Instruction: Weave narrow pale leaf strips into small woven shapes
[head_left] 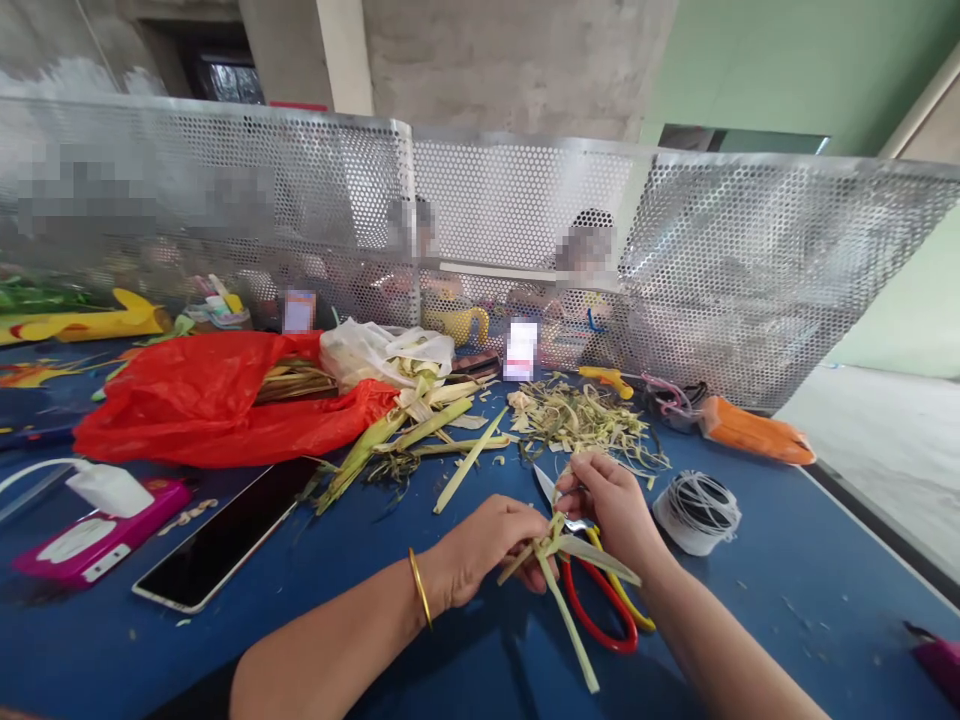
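Note:
A small knot of pale green corn husk strips (pixel 551 545) is held between my two hands, its loose ends sticking out to the sides and down. My left hand (pixel 510 540) pinches it from the left, fingers curled underneath. My right hand (pixel 604 495) grips a strip at the top, thumb and fingertips pressed together. Under the husk work lie scissors (pixel 611 610) with red and yellow handles, their blades partly hidden by my right hand. A spool of grey-white thread (pixel 697 512) stands to the right of my right hand.
Husk pieces (pixel 405 430), a heap of shreds (pixel 585 420) and a red plastic bag (pixel 202 400) lie ahead. A phone (pixel 225 535) and a pink power strip (pixel 112 530) are at left. An orange packet (pixel 757 430) sits by the perforated metal screen (pixel 517 210); people are behind it.

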